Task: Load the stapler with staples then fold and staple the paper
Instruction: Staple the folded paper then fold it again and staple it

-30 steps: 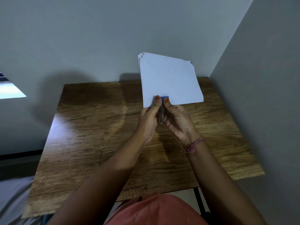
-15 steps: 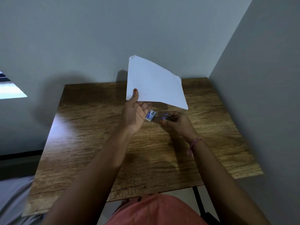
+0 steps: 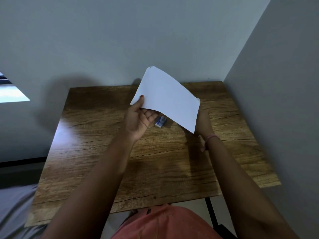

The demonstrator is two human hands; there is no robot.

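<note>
I see the folded paper (image 3: 168,97) held up in the air above the far half of the tabletop (image 3: 96,152), tilted so its far corner points up toward the wall and its near right corner hangs lowest. My left hand (image 3: 138,119) pinches it at the near left corner: the thumb lies on top of the sheet and the fingers (image 3: 150,115) sit underneath, palm turned up. A short dark mark, which may be a staple, shows on the sheet just right of that thumb. My right hand (image 3: 203,123) is mostly hidden behind the low right corner of the paper, so I cannot tell whether its fingers are curled on anything or touch the sheet at all; only the wrist with a pink wristband (image 3: 211,138) is plain. Below the paper, between my two hands, a small blue and white staple box (image 3: 160,121) lies on the tabletop, near the left fingers but not touching them.
</note>
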